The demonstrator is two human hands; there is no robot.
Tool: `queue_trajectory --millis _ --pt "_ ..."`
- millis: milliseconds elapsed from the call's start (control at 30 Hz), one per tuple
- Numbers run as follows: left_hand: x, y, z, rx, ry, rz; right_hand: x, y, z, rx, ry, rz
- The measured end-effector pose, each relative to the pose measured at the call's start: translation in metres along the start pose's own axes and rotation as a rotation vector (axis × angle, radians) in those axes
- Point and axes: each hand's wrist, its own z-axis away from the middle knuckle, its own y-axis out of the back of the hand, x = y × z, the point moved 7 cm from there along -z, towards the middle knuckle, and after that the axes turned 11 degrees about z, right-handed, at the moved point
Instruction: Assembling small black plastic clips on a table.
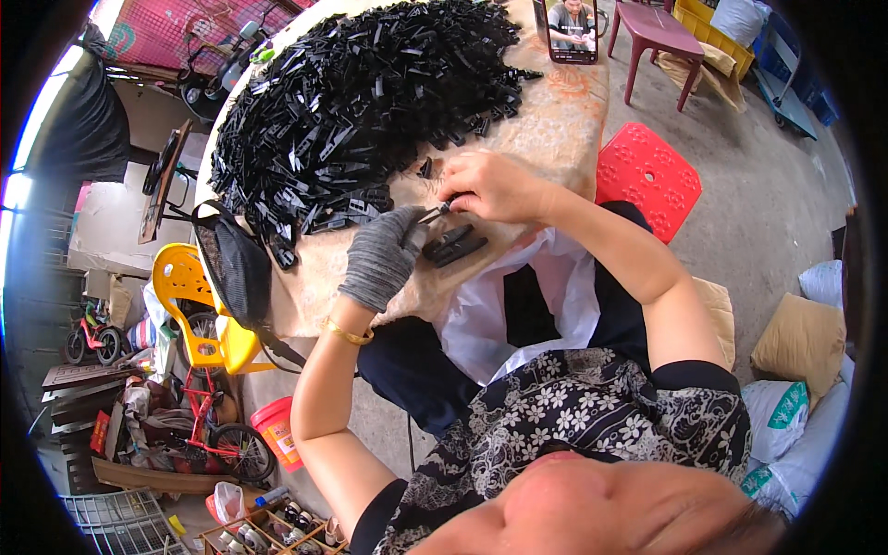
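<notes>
My left hand (384, 259), in a grey knit glove, is closed around a thin metallic piece (431, 215) whose tip points toward my right hand. Bare, my right hand (495, 188) pinches a small black plastic part (451, 203) against that tip. Fingers cover most of both pieces, so their exact kind is hidden. Just below the hands, a few long black plastic parts (453, 246) lie on the cloth-covered table (560, 120). One small black piece (425, 167) sits apart above my hands. Beyond it spreads a big heap of similar black plastic parts (361, 102).
A phone (572, 32) stands at the table's far right. A red stool (649, 178) is right of the table, a yellow chair (190, 291) left, with a black mesh bag (231, 264) beside it. White plastic (481, 319) covers my lap. Sacks (800, 347) lie at the right.
</notes>
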Motion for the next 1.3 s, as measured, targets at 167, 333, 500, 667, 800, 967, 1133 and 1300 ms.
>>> queue_trajectory --millis 167,333,500,667,800,967,1133,1300 --pt "0.001 -0.003 -0.001 -0.024 -0.040 -0.082 -0.003 0.000 -0.002 0.002 0.024 0.007" --pt "0.011 -0.004 -0.008 -0.045 -0.074 -0.268 -0.003 0.000 0.001 -0.001 0.065 0.055" --pt "0.020 -0.014 -0.030 -0.224 -0.035 -0.434 -0.006 -0.005 -0.002 -0.012 0.132 0.120" --pt "0.025 -0.020 -0.047 -0.326 -0.032 -0.495 0.000 -0.002 -0.001 -0.046 0.012 0.109" --pt "0.027 -0.021 -0.052 -0.345 -0.052 -0.534 0.003 0.001 0.004 -0.027 0.044 0.166" --pt "0.022 -0.027 -0.060 -0.408 -0.049 -0.541 -0.013 0.000 -0.004 0.038 0.071 0.237" --pt "0.023 -0.037 -0.061 -0.418 -0.067 -0.648 -0.005 0.005 0.006 0.038 0.032 0.188" --pt "0.023 -0.038 -0.062 -0.391 -0.083 -0.709 -0.002 0.005 0.007 0.029 0.049 0.118"
